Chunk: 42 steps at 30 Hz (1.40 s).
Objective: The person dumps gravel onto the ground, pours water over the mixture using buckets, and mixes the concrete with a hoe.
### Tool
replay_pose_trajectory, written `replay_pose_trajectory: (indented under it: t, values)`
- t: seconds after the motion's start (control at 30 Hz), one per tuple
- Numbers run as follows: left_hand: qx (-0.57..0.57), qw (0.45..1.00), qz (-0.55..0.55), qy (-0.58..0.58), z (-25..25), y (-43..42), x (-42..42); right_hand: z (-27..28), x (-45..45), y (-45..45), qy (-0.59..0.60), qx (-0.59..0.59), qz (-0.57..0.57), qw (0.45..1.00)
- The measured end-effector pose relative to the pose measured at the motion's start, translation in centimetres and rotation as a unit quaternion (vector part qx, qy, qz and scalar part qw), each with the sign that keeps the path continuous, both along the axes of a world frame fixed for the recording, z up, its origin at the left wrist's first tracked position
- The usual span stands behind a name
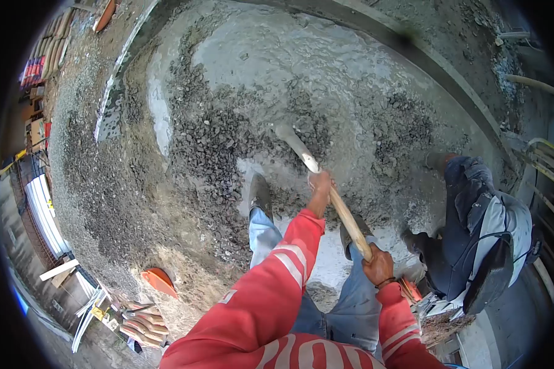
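A shovel [348, 221] with a pale wooden handle slants across the middle of the view, its far end sunk in wet gravel and concrete mix [228, 135], so the blade is hidden. My left hand [320, 183] wraps around the shaft near the metal socket. Closer to my body, my right hand [377, 268] grips the top end of the handle. Both of my arms are in red sleeves with pale stripes. My boots stand in the mix, one on each side of the handle.
Another person [480, 227] in dark clothes stands close on my right. A raised edge [437, 61] curves around the far side of the mix. Bags [144, 326], an orange piece [159, 281] and white lengths of material [46, 215] lie on the left.
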<state>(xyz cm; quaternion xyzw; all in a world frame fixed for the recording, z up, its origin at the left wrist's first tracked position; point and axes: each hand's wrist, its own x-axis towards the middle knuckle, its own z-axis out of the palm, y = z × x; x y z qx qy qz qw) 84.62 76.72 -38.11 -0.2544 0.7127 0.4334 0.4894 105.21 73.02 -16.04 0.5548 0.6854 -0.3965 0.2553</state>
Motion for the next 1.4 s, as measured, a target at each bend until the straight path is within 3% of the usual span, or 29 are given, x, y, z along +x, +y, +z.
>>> replay_pose_trajectory:
  t: [0.03,0.07,0.1,0.13,0.17,0.23,0.27,0.33,0.37,0.43,0.5,0.57,0.6,0.67,0.73,0.8,0.87,0.93,1.03,1.23,1.3,1.4]
  values:
    - [0.016,0.995,0.052,-0.084,-0.4,-1.6,4.7,1.5,2.6,-0.8,-0.05,0.006,-0.003,0.999]
    - [0.062,0.988,0.071,-0.122,3.9,-2.1,7.5,2.5,5.9,-1.7,-0.093,-0.015,0.006,0.996]
    - [0.088,0.978,0.102,-0.161,4.9,-3.3,11.2,3.4,9.3,-2.6,-0.137,-0.032,0.018,0.99]
    - [0.077,0.978,0.071,-0.181,5.9,-4.3,14.1,4.0,12.7,-4.1,-0.106,0.044,0.037,0.993]
    - [0.043,0.968,0.11,-0.222,8.5,-4.1,15.3,4.7,15.2,-5.4,-0.065,0.119,0.06,0.989]
    - [-0.002,0.961,0.085,-0.264,9.7,-5.6,17.1,6.4,15.3,-6.0,-0.11,0.066,0.038,0.991]
    - [-0.006,0.964,0.109,-0.243,9.7,-5.3,14.3,7.4,15.4,-6.3,-0.134,0.039,0.029,0.99]
    - [0.001,0.968,0.146,-0.206,12.4,-4.4,8.1,4.7,11.9,-6.1,-0.033,0.109,0.067,0.991]
    - [0.031,0.975,0.136,-0.175,12.3,-3.7,2.6,2.8,7.8,-5.0,-0.022,0.075,0.06,0.995]
    - [0.067,0.985,0.144,-0.062,13.5,-0.7,-11.6,-2.7,-2.9,-2.3,0.019,0.05,0.077,0.996]
    - [0.11,0.98,0.14,0.093,13.1,1.7,-25.8,-7.3,-19.1,1.1,0.147,0.105,0.081,0.98]
    - [0.19,0.933,0.07,0.298,13.4,3.7,-40.3,-12.6,-34.1,3.9,0.257,0.089,0.081,0.959]
    - [0.173,0.909,0.033,0.378,13.7,4.7,-46.2,-14.2,-41.8,5.0,0.321,0.102,0.061,0.939]
    - [0.118,0.888,0.006,0.445,11.0,5.7,-54.6,-14.8,-54.1,7.7,0.357,0.071,0.073,0.928]
    - [-0.011,0.883,-0.055,0.466,6.5,6.0,-61.2,-17.4,-59.2,7.3,0.384,0.083,0.071,0.917]
    - [-0.062,0.921,-0.133,0.361,-0.2,4.8,-62.5,-19.5,-59.7,6.8,0.3,0.028,0.079,0.95]
    - [-0.1,0.939,-0.196,0.265,-4.9,3.0,-57.5,-17.1,-55.3,5.5,0.159,-0.037,0.062,0.985]
    - [-0.083,0.953,-0.189,0.223,-6.7,1.7,-49.6,-16.4,-48.8,4.8,0.082,-0.028,0.083,0.993]
    - [-0.013,0.972,-0.124,0.199,-5.3,1.5,-42.1,-15.3,-42.3,6.4,0.104,-0.057,0.085,0.989]
    - [-0.019,0.994,-0.032,0.101,-5.4,5.0,-31.4,-8.3,-28.7,7.2,0.106,-0.011,0.047,0.993]
    - [0.012,1.0,0.004,0.01,-5.5,4.3,-24.8,-5.6,-21.0,6.2,0.093,-0.009,0.024,0.995]
    - [0.039,0.988,0.106,-0.101,-0.6,3.2,-10.4,-2.2,-8.3,4.2,0.031,-0.005,0.016,0.999]
